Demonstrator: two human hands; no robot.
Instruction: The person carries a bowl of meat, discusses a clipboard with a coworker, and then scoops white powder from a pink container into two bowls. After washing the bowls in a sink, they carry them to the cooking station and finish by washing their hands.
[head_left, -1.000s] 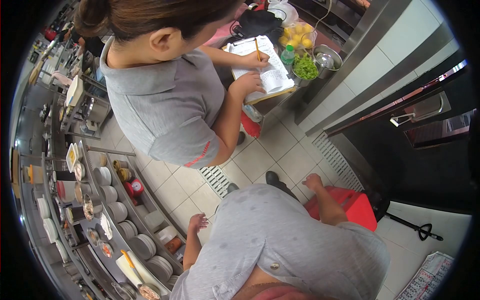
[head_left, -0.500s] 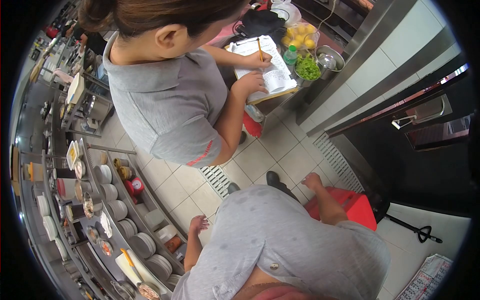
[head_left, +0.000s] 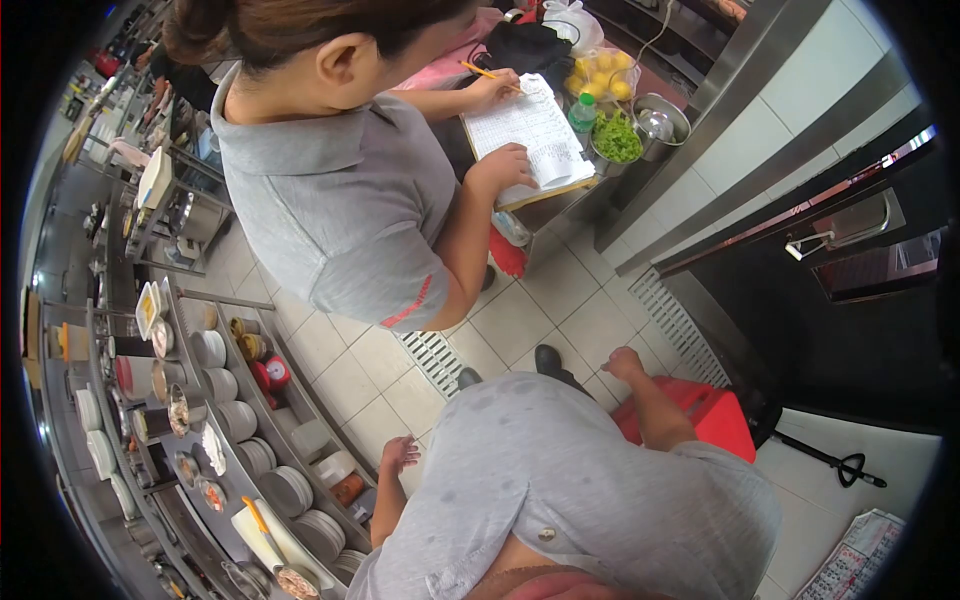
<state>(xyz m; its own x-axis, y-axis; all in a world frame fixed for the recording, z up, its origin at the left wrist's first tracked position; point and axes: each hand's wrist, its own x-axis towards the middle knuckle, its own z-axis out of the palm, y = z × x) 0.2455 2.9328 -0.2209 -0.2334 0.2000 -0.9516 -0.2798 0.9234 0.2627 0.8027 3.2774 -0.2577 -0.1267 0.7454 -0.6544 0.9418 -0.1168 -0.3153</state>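
My left hand (head_left: pixel 402 453) hangs low beside my shirt, fingers loosely stretched, with nothing in it. It is nearest to the shelf unit with stacked plates (head_left: pixel 288 490) but apart from it. On the other side, my right hand (head_left: pixel 624 363) hangs over the floor near a red bin (head_left: pixel 708 412); its fingers are slightly bent and I see nothing held. In front of me a co-worker in a grey shirt (head_left: pixel 340 200) holds a yellow pencil (head_left: pixel 478 69) over written sheets on a clipboard (head_left: pixel 520 125). The co-worker's other hand (head_left: pixel 503 168) rests on the paper.
Beside the clipboard are a green-capped bottle (head_left: pixel 582 112), a bowl of lettuce (head_left: pixel 617 138), metal bowls (head_left: pixel 660 125) and a bag of yellow fruit (head_left: pixel 603 72). A dark door (head_left: pixel 820 290) stands at the right. A floor drain grate (head_left: pixel 432 362) lies between us.
The co-worker's pencil hand has moved up and left across the page, and the pencil now lies flatter. My right hand's fingers look a little more bent; my left hand has barely moved.
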